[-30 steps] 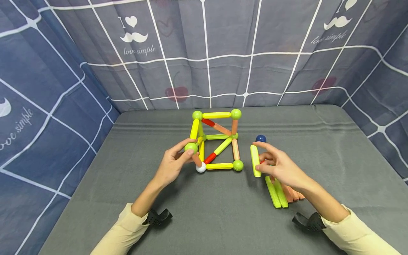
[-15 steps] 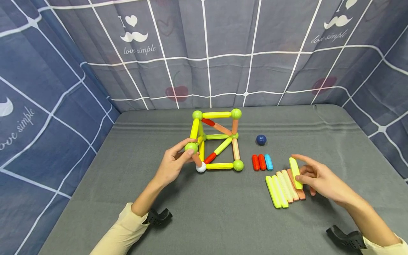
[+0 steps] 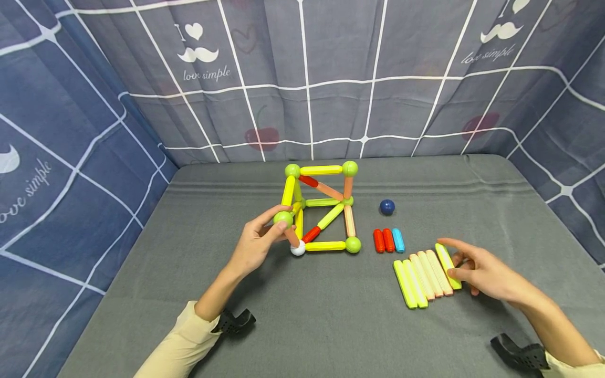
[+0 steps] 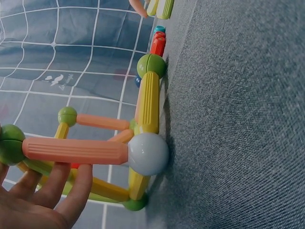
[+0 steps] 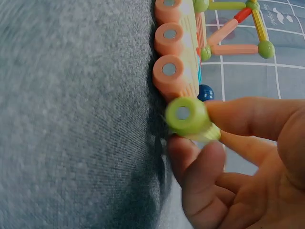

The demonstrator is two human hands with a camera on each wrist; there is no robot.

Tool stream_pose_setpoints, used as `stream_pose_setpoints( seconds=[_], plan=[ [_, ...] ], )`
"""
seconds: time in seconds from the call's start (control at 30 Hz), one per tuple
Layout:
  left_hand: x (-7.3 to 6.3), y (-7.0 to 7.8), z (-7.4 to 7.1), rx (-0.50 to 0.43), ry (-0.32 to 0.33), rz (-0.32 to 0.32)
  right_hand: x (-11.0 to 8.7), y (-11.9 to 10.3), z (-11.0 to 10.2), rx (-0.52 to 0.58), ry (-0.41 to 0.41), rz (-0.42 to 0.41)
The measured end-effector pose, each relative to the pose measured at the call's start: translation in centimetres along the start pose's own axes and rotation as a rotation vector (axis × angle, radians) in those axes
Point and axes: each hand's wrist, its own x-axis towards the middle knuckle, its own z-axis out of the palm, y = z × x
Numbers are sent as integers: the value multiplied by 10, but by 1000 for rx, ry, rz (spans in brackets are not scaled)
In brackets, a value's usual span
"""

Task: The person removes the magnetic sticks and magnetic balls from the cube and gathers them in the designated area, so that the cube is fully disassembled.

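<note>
My left hand point(image 3: 255, 241) holds a green ball point(image 3: 283, 219) at the near upper left corner of a frame built from magnetic rods and balls. An orange rod point(image 4: 76, 151) runs from that ball down to a white ball point(image 4: 148, 153) on the table. In my right hand point(image 3: 487, 270), thumb and fingers pinch a yellow-green magnetic rod point(image 3: 445, 262). It lies at the right end of a row of loose rods, beside the orange ones point(image 3: 432, 275). The right wrist view shows its round metal-tipped end point(image 5: 183, 113) close to the cloth; whether it touches the cloth is unclear.
Two short red rods point(image 3: 383, 241) and a short blue rod point(image 3: 399, 240) lie between the frame and the row. Behind them sits a dark blue ball point(image 3: 387, 207). A patterned curtain point(image 3: 331, 115) encloses the grey cloth-covered table point(image 3: 321, 325) at the back and sides.
My right hand has carried the yellow-green rod rightward from beside the frame and lowered it at the row's right end. The short rods came into view. My left hand has stayed put.
</note>
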Motion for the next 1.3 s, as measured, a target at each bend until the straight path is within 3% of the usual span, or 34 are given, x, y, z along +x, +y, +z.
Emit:
stream_pose_setpoints(
  seconds=[0.17,0.4,0.73,1.03,1.3],
  plan=[
    [0,0,0,-3,-1,-5,-1,2,1,-15,-35,-11],
    [0,-1,-1,-10,-5,1,-1,0,-1,-13,-24,49],
    [0,-1,-1,11,4,-7,1,-2,-1,-18,-34,64],
    [0,-1,0,7,8,-12,16,-5,-2,-59,-104,19],
    [-1,0,1,-4,7,-6,14,-4,0,-86,-95,23]
  ],
)
